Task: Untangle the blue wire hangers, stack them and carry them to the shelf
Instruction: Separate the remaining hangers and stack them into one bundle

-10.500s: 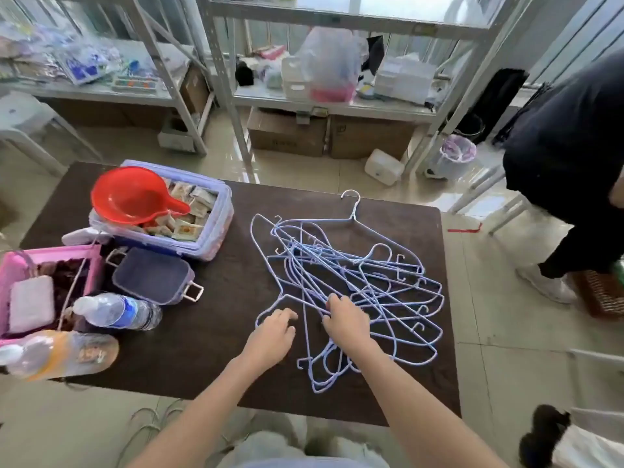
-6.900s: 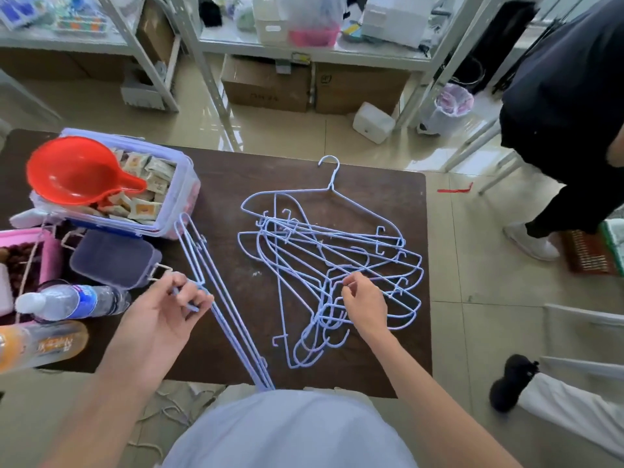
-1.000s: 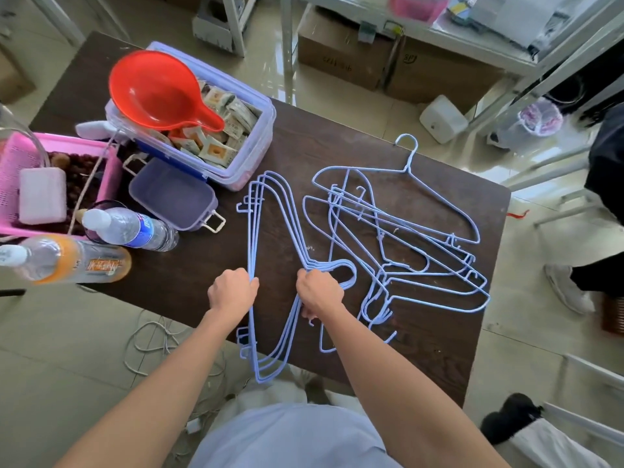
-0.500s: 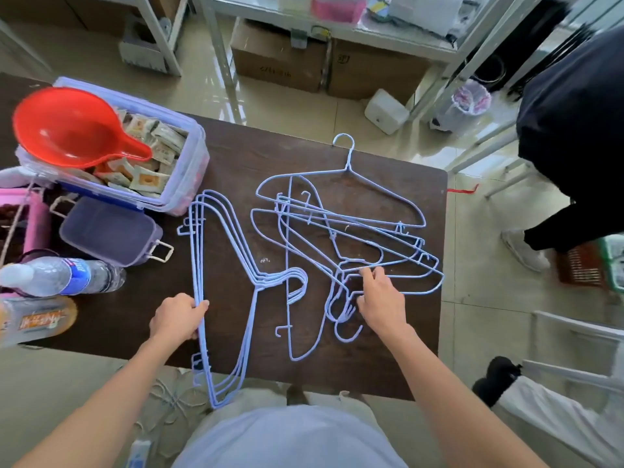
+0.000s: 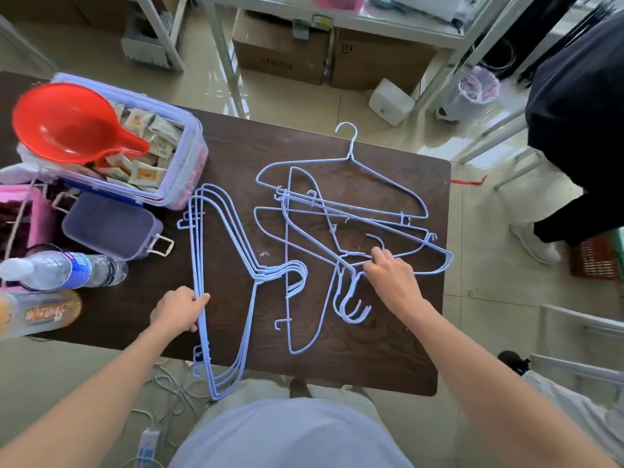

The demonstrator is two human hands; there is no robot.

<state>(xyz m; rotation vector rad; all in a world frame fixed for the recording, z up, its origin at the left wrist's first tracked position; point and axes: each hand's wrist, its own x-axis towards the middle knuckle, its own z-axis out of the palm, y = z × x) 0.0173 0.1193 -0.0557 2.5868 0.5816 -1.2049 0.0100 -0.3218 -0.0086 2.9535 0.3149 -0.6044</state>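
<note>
A neat stack of blue wire hangers (image 5: 216, 244) lies on the dark brown table (image 5: 229, 153), its hooks pointing right and its lower end over the near edge. My left hand (image 5: 179, 310) grips the stack's long straight side. To the right lies a tangle of blue hangers (image 5: 341, 211), one hook pointing to the far edge. My right hand (image 5: 391, 278) pinches wires at the necks of that tangle, just above several curled hooks (image 5: 351, 309).
At the left stand a clear box of packets (image 5: 182, 170) with a red scoop (image 5: 67, 126), a purple lid (image 5: 108, 228), a pink basket (image 5: 40, 214) and two lying bottles (image 5: 64, 270). Metal shelves (image 5: 354, 21) with cardboard boxes stand beyond. A person in black (image 5: 580, 113) stands at the right.
My right hand has left the stack and reached right into the tangle, now gripping wires there. My left hand has slid a little along the stack's straight side.
</note>
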